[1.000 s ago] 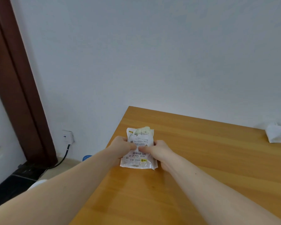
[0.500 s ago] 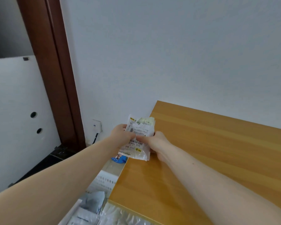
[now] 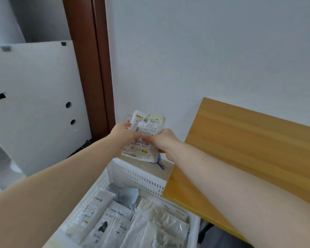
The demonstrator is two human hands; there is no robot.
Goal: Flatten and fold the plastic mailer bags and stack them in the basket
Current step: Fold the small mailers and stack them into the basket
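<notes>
Both hands, left hand (image 3: 123, 136) and right hand (image 3: 166, 142), are gripping a folded mailer (image 3: 144, 135), fingers curled round its edges, above the far end of the basket (image 3: 132, 173), left of the bench (image 3: 249, 149). Flattened bags (image 3: 150, 224) are lying inside the basket.

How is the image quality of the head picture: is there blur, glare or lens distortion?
Head view: even, soft light, no hard shadows; the folded mailer bag print is slightly blurred; the wide lens bends the door frame and stretches the forearms; mild sheen on bags in the basket.
</notes>
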